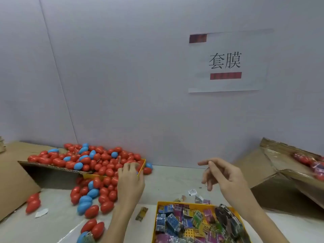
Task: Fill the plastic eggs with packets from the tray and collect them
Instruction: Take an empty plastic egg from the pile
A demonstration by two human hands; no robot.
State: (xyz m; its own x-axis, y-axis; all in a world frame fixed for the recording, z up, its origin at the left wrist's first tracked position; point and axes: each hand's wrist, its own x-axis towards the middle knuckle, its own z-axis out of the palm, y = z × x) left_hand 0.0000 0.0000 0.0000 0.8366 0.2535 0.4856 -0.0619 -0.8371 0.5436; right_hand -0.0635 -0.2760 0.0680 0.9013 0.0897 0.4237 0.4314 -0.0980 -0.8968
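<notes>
Eggs [98, 163]: heaped red and blue in a yellow box and cardboard flap at left, spilling loose onto the worktop [168, 179].
Left hand [130, 179]: fingers curled down into the heap at the box corner; whether one egg is gripped cannot be told.
Right hand [222, 174]: raised above the worktop, fingers loosely spread, holding nothing.
Packets [192, 223]: piled in the yellow tray [156, 216] near the body, a few strays just beyond.
Risk: heap likely unstable; pulling one egg may roll others off the edge.
Risk: strays outside the tray easily missed.
</notes>
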